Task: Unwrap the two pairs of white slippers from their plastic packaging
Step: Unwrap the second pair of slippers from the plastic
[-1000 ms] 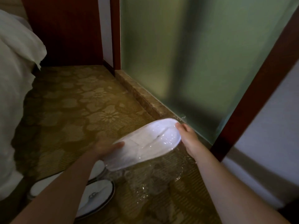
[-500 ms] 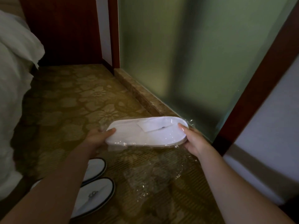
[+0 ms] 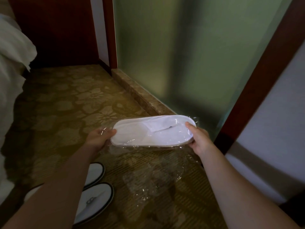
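Slippers (image 3: 153, 131) gripped endwise: left hand (image 3: 99, 138), right hand (image 3: 198, 138).

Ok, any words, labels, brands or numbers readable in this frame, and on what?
No text can be read here.
On the wrapped slippers: a small dark mark on the white upper, too blurred to read.
On the nearer unwrapped slipper: a dark emblem, too small to tell whether it holds letters.

wrapped white slippers (image 3: 148, 131) held level; unwrapped pair (image 3: 94, 194) on floor
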Motion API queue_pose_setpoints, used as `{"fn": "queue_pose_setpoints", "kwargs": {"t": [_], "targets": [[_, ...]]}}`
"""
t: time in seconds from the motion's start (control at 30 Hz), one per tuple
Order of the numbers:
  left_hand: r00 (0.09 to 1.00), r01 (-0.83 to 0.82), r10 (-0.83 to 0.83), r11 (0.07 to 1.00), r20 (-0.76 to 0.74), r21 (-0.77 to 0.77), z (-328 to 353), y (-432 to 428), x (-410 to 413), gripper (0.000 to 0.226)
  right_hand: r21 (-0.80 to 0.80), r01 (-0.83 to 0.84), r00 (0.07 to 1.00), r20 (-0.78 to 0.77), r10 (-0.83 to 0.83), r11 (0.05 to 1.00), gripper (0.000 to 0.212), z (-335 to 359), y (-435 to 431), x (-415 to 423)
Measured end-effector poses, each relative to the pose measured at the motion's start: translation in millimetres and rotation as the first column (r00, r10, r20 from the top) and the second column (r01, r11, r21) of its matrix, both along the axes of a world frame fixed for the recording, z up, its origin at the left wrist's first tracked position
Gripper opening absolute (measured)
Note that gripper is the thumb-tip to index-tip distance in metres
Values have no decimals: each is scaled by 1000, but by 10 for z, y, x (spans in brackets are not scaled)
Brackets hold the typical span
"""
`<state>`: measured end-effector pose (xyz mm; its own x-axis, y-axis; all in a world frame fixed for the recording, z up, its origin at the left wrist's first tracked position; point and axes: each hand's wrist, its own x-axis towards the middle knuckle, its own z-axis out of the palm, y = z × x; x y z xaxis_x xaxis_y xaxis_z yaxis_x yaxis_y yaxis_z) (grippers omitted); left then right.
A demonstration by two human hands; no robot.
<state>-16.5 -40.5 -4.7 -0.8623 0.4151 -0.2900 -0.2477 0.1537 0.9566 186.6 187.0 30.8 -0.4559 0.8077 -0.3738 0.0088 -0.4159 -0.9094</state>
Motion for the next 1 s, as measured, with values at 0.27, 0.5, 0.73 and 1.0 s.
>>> {"fn": "queue_pose_setpoints", "kwargs": {"t": [0.27,0.5,0.73,1.0], "targets": [[994,-92,98,990,44,-107,-119,-297,-167,19,-7,242,970,10,-242,970,47,-66,101,110],[962,-269,272,944,-9,-191,-186,-440,-273,11,-11,529,849,13,-529,848,48,-173,126,182],[940,-340,334,920,-63,-194,-340,-431,-319,15,0,631,775,38,-631,776,45,-189,124,174],[924,-373,377,861,-59,-344,-538,-648,-483,32,-32,671,738,130,-662,741,49,-401,216,224]]}}
